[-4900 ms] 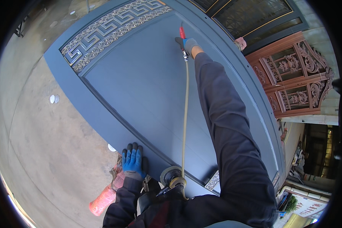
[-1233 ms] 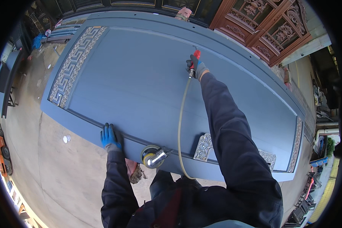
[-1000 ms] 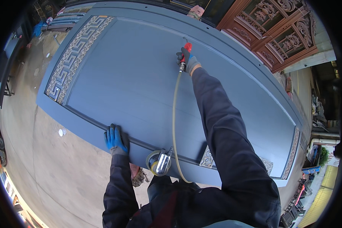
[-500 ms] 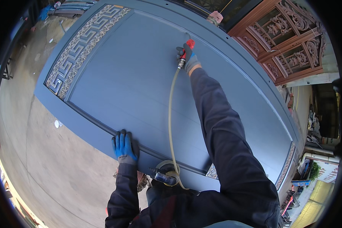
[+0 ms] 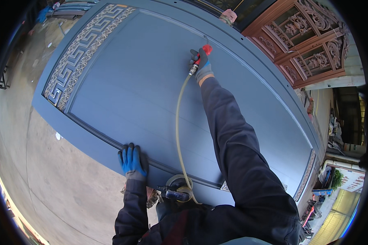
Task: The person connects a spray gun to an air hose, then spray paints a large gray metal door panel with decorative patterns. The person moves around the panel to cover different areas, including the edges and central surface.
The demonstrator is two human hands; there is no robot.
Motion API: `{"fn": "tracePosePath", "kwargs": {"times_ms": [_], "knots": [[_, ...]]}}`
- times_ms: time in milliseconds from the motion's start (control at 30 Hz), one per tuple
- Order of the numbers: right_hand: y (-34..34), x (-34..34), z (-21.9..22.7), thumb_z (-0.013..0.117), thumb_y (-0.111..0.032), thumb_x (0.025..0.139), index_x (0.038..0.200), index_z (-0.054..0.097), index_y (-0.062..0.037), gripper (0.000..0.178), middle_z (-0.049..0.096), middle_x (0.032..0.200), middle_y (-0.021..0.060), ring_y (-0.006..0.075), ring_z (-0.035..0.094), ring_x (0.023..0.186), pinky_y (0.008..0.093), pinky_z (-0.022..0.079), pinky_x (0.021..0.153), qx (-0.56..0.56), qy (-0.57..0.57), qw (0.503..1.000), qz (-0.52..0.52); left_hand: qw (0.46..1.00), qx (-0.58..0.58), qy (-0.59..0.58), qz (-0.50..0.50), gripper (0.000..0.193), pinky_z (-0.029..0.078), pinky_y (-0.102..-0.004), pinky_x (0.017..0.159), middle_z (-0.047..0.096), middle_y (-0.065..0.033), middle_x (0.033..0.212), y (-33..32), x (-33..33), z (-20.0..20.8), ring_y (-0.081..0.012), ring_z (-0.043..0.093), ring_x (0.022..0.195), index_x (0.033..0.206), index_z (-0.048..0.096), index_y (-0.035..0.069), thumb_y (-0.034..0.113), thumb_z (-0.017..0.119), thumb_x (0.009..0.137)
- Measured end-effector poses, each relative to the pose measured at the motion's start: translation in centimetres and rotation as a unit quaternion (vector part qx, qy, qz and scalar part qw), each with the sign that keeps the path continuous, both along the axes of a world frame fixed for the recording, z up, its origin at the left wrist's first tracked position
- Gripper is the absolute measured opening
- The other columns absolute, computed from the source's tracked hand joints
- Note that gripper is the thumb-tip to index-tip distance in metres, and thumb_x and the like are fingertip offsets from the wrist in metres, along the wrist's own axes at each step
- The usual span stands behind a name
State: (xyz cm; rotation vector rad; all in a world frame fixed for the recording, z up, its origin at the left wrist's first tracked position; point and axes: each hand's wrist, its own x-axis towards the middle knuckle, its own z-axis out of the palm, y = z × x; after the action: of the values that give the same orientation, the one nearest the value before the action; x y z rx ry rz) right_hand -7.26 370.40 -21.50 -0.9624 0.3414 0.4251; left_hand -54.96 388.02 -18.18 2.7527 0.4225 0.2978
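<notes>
A large blue-grey door panel [image 5: 143, 90] lies flat before me, with a raised frame and a silver carved strip [image 5: 79, 57] at its left end. In a grey-and-blue glove, my right hand [image 5: 202, 70] is closed around a red air blow gun [image 5: 207, 50]. The gun's thin bent nozzle points at the moulding groove along the far side. From its metal coupling a pale yellow hose [image 5: 177, 118] runs back toward my body. My left hand [image 5: 132, 161], gloved in blue and black, rests with stretched fingers on the near frame edge.
By my waist, at the panel's near edge, sits a black hand tool [image 5: 176, 193] with a round pad. Brown carved doors [image 5: 302, 45] stand at the far right. A pink wrapped thing [image 5: 228, 16] shows beyond the far edge. Concrete floor [image 5: 77, 175] lies left.
My right hand and the blow gun have moved a little to the right along the far groove. The hose bows more to the left. My left hand stays on the near edge.
</notes>
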Motion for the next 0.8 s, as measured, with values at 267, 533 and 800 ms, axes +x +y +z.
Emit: {"fn": "tracePosePath", "kwargs": {"times_ms": [267,533,800], "knots": [[-1.8,0.0,0.2,0.058,-0.05,0.101,0.126,0.06,-0.0009,0.055,0.05,0.069,-0.0046,0.0141,0.053,0.06,0.0301,0.044,0.049,0.039,0.015,0.999,0.007,1.0,0.004,-0.002,0.001,0.037,0.031,-0.0593,0.117,0.06,-0.0168,0.138,0.0,-0.1,-0.3,-0.0416,0.051,0.135,0.124,0.066,0.005,0.021,0.06,0.092],[0.6,0.9,1.9,0.058,-0.048,0.101,0.127,0.059,0.0001,0.054,0.051,0.069,-0.0043,0.0135,0.054,0.061,0.0281,0.043,0.047,-0.003,0.02,0.994,0.11,1.0,0.002,0.008,0.006,0.037,0.03,-0.0597,0.118,0.061,-0.0171,0.139,0.2,-0.4,-0.6,-0.0417,0.05,0.135,0.125,0.067,0.007,0.022,0.061,0.091],[10.9,3.5,5.0,0.059,-0.045,0.1,0.12,0.059,-0.0002,0.049,0.05,0.065,-0.0021,0.0153,0.052,0.054,0.0277,0.043,0.044,-0.063,0.011,0.983,0.172,1.0,-0.022,0.001,0.01,0.037,0.031,-0.0594,0.117,0.061,-0.0168,0.137,0.4,-0.4,0.0,-0.0414,0.051,0.133,0.124,0.067,0.005,0.022,0.062,0.091]]}}
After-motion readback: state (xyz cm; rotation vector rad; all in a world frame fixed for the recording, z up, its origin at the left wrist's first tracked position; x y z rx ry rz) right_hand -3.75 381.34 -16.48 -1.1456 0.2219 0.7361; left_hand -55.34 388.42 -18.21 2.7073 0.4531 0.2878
